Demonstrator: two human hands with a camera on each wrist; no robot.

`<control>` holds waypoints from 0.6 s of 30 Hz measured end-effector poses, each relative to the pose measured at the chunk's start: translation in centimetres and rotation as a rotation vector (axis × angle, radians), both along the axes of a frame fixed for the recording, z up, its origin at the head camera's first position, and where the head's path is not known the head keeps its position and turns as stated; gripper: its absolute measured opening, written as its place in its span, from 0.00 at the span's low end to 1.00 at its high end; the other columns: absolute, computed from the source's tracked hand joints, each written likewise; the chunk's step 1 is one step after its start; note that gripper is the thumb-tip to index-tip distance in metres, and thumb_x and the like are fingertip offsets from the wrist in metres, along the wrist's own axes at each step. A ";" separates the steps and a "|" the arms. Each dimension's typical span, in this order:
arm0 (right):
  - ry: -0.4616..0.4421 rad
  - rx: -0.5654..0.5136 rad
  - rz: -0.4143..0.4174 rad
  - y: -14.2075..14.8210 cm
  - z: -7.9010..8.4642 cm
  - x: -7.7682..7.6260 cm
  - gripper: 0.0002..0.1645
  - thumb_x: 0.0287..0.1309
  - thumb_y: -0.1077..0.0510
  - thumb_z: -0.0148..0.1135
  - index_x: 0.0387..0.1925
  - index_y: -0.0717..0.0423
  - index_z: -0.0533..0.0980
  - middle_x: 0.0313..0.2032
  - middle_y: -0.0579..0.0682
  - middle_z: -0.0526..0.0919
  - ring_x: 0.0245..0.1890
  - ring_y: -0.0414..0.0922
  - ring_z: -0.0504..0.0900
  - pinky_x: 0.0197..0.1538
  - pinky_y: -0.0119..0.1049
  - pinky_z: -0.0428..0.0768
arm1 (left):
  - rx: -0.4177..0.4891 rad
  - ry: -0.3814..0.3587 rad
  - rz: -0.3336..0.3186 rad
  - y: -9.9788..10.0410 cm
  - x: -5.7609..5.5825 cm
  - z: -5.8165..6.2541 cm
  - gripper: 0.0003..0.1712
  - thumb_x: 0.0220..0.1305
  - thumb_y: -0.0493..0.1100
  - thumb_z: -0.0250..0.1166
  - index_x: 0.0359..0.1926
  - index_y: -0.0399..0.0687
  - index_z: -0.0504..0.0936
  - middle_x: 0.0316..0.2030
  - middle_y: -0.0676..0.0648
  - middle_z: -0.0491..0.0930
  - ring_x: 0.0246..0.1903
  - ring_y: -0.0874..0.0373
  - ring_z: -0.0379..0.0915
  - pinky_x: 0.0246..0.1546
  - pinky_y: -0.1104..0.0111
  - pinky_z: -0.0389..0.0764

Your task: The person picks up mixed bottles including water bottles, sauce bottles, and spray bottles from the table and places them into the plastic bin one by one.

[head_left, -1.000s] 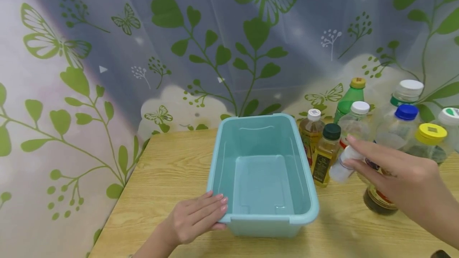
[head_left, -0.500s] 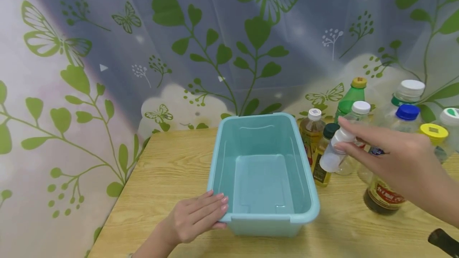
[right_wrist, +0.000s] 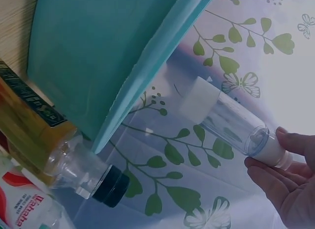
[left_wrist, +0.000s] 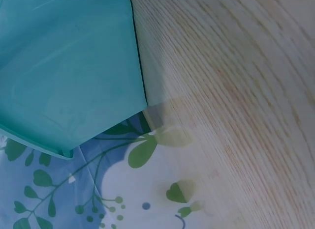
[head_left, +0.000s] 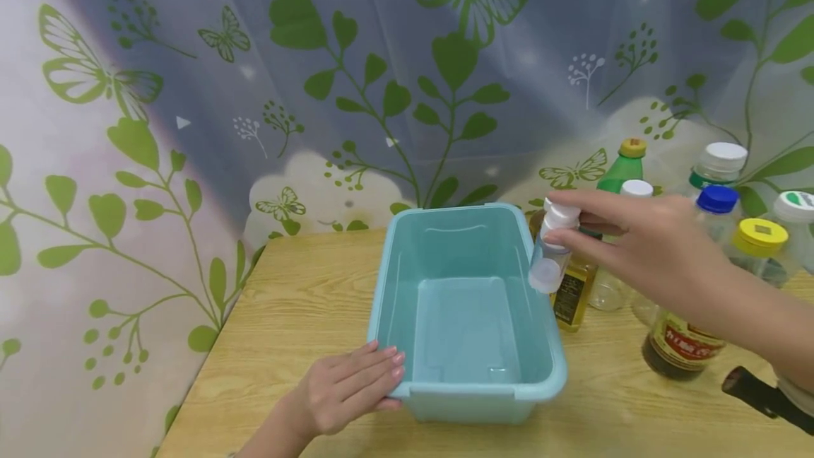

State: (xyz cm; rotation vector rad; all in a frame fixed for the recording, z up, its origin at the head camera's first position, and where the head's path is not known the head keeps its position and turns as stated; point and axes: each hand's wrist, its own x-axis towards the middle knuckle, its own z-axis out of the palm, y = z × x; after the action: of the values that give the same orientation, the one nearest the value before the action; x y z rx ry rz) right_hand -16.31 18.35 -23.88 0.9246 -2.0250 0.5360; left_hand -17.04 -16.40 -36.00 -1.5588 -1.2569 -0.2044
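A small clear bottle with a white cap (head_left: 547,260) is pinched by its white capped end between the thumb and fingers of my right hand (head_left: 642,239). It tilts, its lower end overlapping the right rim of a light blue plastic bin (head_left: 467,391) in the head view. In the right wrist view the clear bottle (right_wrist: 236,122) shows whole, a white part at either end. My left hand (head_left: 350,384) rests on the bin's near left corner, fingers straight across the rim. The left wrist view shows only the bin's outer wall (left_wrist: 74,67) and the table.
Right of the bin stand several bottles: one of yellow oil with a dark cap (right_wrist: 112,186), a dark sauce bottle (head_left: 683,345), a green one (head_left: 623,172), and clear ones with blue (head_left: 717,199) and yellow caps (head_left: 760,235). A patterned curtain (head_left: 381,90) hangs behind the wooden table (head_left: 305,288).
My right hand has carried the small clear bottle leftward and up, from in front of the other bottles to the bin's right rim. My left hand and the bin stay put.
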 end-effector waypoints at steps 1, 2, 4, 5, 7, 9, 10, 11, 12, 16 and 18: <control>-0.011 0.009 0.001 -0.2 0.2 -0.1 0.35 0.58 0.33 0.49 0.42 0.58 0.83 0.27 0.47 0.87 0.24 0.40 0.85 0.31 0.20 0.81 | 0.002 0.007 -0.002 0.0 0.0 0.0 0.19 0.65 0.46 0.61 0.39 0.30 0.83 0.30 0.40 0.86 0.32 0.54 0.84 0.33 0.66 0.87; -0.023 0.015 0.006 -0.4 0.3 -0.2 0.35 0.58 0.33 0.49 0.42 0.58 0.83 0.27 0.47 0.87 0.25 0.41 0.85 0.32 0.20 0.81 | 0.002 0.013 -0.005 0.0 0.0 0.1 0.19 0.65 0.46 0.61 0.39 0.30 0.84 0.30 0.40 0.86 0.32 0.54 0.84 0.33 0.67 0.87; -0.067 0.017 0.015 -0.9 0.6 -0.3 0.30 0.57 0.36 0.56 0.42 0.58 0.82 0.28 0.48 0.87 0.25 0.41 0.86 0.33 0.21 0.82 | 0.004 0.026 -0.008 0.1 0.0 0.1 0.19 0.65 0.46 0.61 0.38 0.30 0.84 0.30 0.40 0.86 0.32 0.54 0.84 0.33 0.67 0.87; -0.093 0.017 0.018 -1.1 0.8 -0.4 0.26 0.56 0.40 0.61 0.42 0.57 0.82 0.29 0.48 0.87 0.26 0.42 0.86 0.34 0.21 0.82 | 0.004 0.032 -0.010 0.1 0.1 0.2 0.19 0.65 0.46 0.61 0.38 0.30 0.84 0.30 0.40 0.86 0.32 0.54 0.84 0.33 0.67 0.87; -0.162 0.013 0.034 -1.7 1.1 -0.6 0.20 0.51 0.49 0.70 0.43 0.57 0.82 0.30 0.49 0.88 0.27 0.42 0.87 0.34 0.23 0.82 | 0.004 0.044 -0.008 0.1 0.1 0.2 0.19 0.65 0.47 0.61 0.37 0.30 0.84 0.30 0.41 0.86 0.32 0.54 0.84 0.33 0.67 0.87; -0.240 0.020 0.033 -2.3 1.4 -0.7 0.20 0.45 0.59 0.74 0.43 0.56 0.82 0.31 0.49 0.88 0.29 0.41 0.87 0.34 0.25 0.83 | 0.001 0.043 -0.007 0.1 0.2 0.2 0.19 0.65 0.47 0.61 0.37 0.31 0.84 0.30 0.41 0.86 0.32 0.55 0.84 0.34 0.68 0.87; -0.282 0.027 0.027 -2.6 1.6 -0.8 0.21 0.43 0.62 0.75 0.43 0.56 0.81 0.31 0.48 0.87 0.29 0.40 0.86 0.34 0.26 0.84 | 0.000 0.041 -0.005 0.1 0.2 0.2 0.19 0.65 0.46 0.61 0.37 0.31 0.84 0.30 0.41 0.86 0.32 0.55 0.84 0.34 0.68 0.87; -0.316 0.038 0.019 -2.9 1.7 -0.9 0.20 0.43 0.62 0.75 0.43 0.56 0.81 0.32 0.48 0.87 0.30 0.40 0.86 0.34 0.28 0.85 | -0.001 0.034 -0.004 0.1 0.3 0.2 0.19 0.65 0.46 0.61 0.37 0.31 0.84 0.30 0.41 0.86 0.32 0.55 0.84 0.34 0.67 0.87; -0.348 0.048 0.007 -3.2 1.8 -1.0 0.19 0.45 0.61 0.74 0.42 0.56 0.81 0.32 0.47 0.87 0.30 0.40 0.86 0.33 0.30 0.85 | -0.003 0.031 -0.004 0.1 0.3 0.2 0.18 0.65 0.46 0.61 0.37 0.31 0.84 0.30 0.41 0.86 0.32 0.54 0.84 0.34 0.67 0.87; -0.438 0.090 -0.022 -4.3 2.2 -1.6 0.17 0.47 0.56 0.73 0.41 0.55 0.80 0.31 0.45 0.87 0.31 0.39 0.85 0.32 0.34 0.84 | -0.010 0.018 -0.002 0.0 0.4 0.1 0.19 0.65 0.46 0.61 0.38 0.31 0.84 0.30 0.41 0.86 0.32 0.54 0.84 0.33 0.67 0.87; -0.473 0.106 -0.024 -4.8 2.3 -1.9 0.16 0.48 0.55 0.73 0.40 0.54 0.80 0.31 0.45 0.87 0.31 0.39 0.85 0.31 0.34 0.83 | -0.012 0.013 0.002 0.0 0.4 0.1 0.19 0.65 0.46 0.61 0.38 0.31 0.84 0.30 0.41 0.86 0.32 0.54 0.84 0.33 0.66 0.87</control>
State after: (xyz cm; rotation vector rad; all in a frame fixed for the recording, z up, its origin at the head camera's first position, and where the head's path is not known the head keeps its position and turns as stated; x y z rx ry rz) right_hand -18.23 13.52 -21.55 0.8940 -2.5050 0.6888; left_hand -16.63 -16.41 -35.89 -1.5665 -1.2510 -0.1858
